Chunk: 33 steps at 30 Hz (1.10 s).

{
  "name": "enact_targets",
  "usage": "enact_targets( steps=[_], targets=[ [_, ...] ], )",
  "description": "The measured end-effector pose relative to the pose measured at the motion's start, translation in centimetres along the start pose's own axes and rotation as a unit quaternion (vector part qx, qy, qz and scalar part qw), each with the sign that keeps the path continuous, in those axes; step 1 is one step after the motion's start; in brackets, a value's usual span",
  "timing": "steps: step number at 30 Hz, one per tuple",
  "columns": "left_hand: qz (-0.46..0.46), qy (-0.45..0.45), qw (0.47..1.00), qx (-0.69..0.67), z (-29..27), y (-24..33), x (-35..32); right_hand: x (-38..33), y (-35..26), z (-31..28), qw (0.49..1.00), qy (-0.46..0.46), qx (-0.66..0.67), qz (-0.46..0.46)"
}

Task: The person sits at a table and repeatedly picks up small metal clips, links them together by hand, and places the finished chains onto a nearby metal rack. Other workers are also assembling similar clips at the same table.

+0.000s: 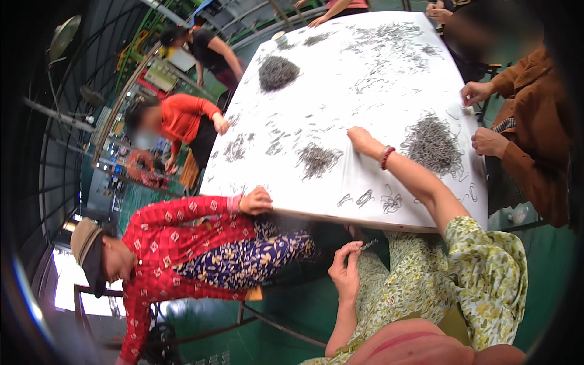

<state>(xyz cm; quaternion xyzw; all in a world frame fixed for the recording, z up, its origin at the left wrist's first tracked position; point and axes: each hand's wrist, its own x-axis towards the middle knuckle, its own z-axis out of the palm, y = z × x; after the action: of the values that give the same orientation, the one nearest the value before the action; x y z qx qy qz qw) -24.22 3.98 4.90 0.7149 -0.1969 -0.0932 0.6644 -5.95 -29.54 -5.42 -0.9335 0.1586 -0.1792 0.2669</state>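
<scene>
My right arm, with a red beaded bracelet (386, 157), stretches over the white table (340, 201). At its end my right hand (364, 141) rests on the surface with the fingers closed; whatever is in them is hidden. To its right lies a large pile of thin, dark, bent wire pieces (433, 145), and to its left a smaller pile of the same (319, 160). Above my lap, below the table edge, my left hand (345, 274) pinches small shiny metal pieces (368, 244) between thumb and fingers.
Loose wire pieces (365, 198) lie along the near edge, and another heap (278, 73) sits farther back by a small cup (280, 39). A person in red (182, 243) sits close on the left, one in brown (529, 115) on the right. Others stand around the far sides.
</scene>
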Motion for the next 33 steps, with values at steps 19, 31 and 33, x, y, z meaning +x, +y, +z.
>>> enact_targets(
  steps=[19,31,33],
  targets=[
    [0.027,-0.011,0.999,0.026,-0.5,-0.5,-0.2,-20.9,-15.9,-10.4,0.880,-0.143,0.452,0.008],
    [0.053,0.005,0.996,0.076,-0.8,-1.1,0.1,-23.2,-18.6,-11.7,0.904,-0.014,0.413,-0.113],
    [0.032,-0.015,0.997,0.068,-0.9,-1.9,-0.2,-23.2,-18.4,-11.3,0.892,-0.010,0.442,-0.093]
  ],
)
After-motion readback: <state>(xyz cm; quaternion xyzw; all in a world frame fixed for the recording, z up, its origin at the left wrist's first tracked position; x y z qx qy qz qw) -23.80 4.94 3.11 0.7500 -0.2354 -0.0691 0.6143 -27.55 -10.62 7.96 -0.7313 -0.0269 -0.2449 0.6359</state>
